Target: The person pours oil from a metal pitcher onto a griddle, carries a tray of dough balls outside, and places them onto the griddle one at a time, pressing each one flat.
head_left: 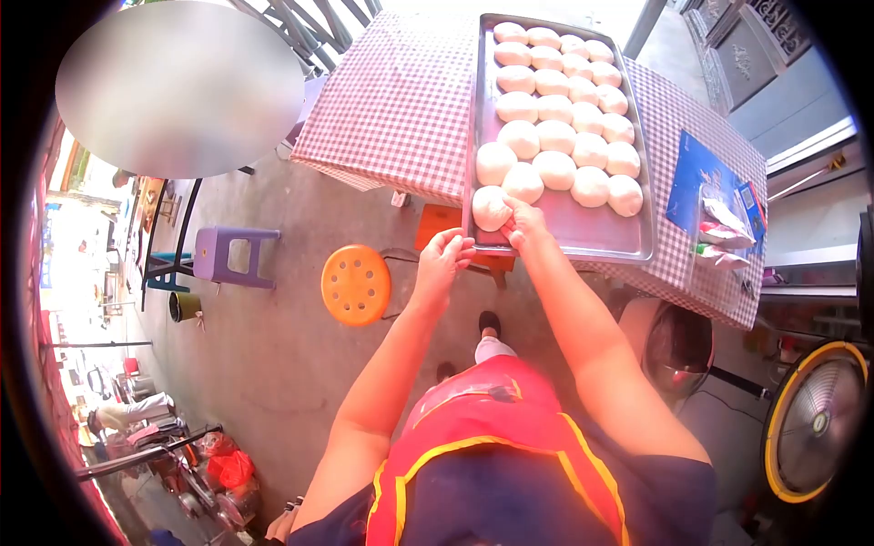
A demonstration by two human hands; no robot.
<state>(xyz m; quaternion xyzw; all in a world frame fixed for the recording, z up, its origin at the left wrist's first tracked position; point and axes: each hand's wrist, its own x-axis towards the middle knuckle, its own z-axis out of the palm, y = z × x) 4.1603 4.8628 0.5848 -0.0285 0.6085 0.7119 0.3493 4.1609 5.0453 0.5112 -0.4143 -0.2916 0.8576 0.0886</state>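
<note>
I'm touching a dough ball [492, 208] at the near left corner of a metal tray [583, 232]. It's pale, smooth and rounded, with a small crease on top, and my fingers are hiding part of its right side. My right hand [523, 224] is partly closing, thumb and fingertips drawing together against the ball; I can't tell how firmly they're gripping it. My left hand [445, 258] is curling half closed beside the tray's corner, its fingertips meeting the rim.

More dough balls [555, 136] are sitting in rows toward the far end, many touching their neighbours, while the near right part of the tray is showing bare metal. The tray is lying on a table with a red-and-white checked tablecloth [382, 100], its near left corner jutting past the edge. To its right, a blue packet [696, 177] is lying flat, with a clear plastic bag [724, 227] of smaller packs partly over it.

An orange stool [356, 285] is standing on the floor to my left, with a purple stool [235, 257] and a green bucket [185, 307] farther out. A round fan [817, 421] with a yellow rim is standing to my right. I'm wearing a red apron [492, 400] with yellow trim. My forearms are crossing the space before the tray, blocking some of the floor from view.
</note>
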